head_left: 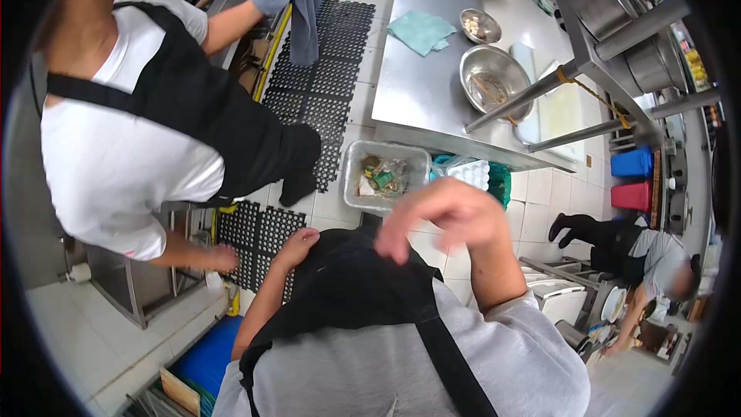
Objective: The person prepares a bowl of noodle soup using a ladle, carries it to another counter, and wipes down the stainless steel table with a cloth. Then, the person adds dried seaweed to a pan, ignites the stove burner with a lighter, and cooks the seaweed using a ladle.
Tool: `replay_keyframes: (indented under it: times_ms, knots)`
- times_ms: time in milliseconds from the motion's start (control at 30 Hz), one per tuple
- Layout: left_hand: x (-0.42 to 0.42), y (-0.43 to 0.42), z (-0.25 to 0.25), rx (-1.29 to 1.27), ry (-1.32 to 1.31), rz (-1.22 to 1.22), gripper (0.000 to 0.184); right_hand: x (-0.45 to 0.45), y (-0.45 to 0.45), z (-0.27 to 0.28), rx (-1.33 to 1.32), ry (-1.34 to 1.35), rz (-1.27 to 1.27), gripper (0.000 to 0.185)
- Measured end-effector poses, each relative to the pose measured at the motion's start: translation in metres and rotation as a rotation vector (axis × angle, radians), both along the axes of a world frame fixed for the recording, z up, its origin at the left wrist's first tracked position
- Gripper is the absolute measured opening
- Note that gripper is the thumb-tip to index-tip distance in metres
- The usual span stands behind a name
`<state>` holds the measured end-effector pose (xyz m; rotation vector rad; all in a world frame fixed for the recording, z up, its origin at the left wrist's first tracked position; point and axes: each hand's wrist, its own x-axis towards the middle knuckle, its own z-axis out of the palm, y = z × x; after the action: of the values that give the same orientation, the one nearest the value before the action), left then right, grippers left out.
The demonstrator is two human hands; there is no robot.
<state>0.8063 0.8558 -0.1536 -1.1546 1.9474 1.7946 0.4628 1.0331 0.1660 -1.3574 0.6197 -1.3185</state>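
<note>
My right hand (451,220) is raised in front of my chest, bent at the wrist. Its fingers are slightly blurred and hang loosely apart, with nothing visible in them. Low at my side, my left hand (297,247) is beside my black apron (347,282). Its visible fingers look loosely extended and nothing shows in them; the apron partly hides the hand. Beyond my right hand, a translucent plastic bin (351,177) on the floor contains scraps and green packaging. A white egg tray (469,175) and a green bag (500,184) are beside it.
A steel table (413,93) ahead bears a green cloth (421,32), a small bowl (480,27), a large metal bowl (475,69) and a white cutting board (562,116). One co-worker (139,131) stands left by the stove, holding a grey cloth (297,0); another (656,259) works right.
</note>
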Motion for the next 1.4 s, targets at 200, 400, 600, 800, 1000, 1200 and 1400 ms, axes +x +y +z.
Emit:
replay_keyframes:
  times_ms: [200,400,600,800,1000,1200,1400]
  knots:
    - [0.045,-0.033,-0.025,-0.04,-0.051,0.161,0.033,0.043,-0.027,-0.117,0.789,0.947,-0.302,0.051]
    - [0.184,-0.088,-0.066,-0.186,-0.25,0.006,0.037,0.076,-0.116,-0.11,0.728,0.782,-0.187,0.054]
    - [0.235,-0.204,-0.058,-0.028,-0.356,0.024,0.034,0.089,-0.213,-0.102,0.782,0.852,-0.448,0.059]
    - [0.206,-0.317,-0.03,0.137,-0.258,0.127,0.032,0.057,-0.239,-0.084,1.003,0.931,-0.504,0.071]
    - [0.092,-0.385,-0.001,0.336,-0.125,0.095,0.03,-0.041,-0.231,-0.111,0.985,0.892,-0.886,0.084]
    - [-0.057,-0.416,-0.002,0.236,-0.039,-0.138,0.032,-0.224,-0.258,-0.153,1.086,0.872,-1.456,0.08]
    - [-0.213,-0.439,0.047,0.269,-0.204,-0.344,0.03,-0.324,-0.301,-0.194,1.349,0.666,-1.99,0.072]
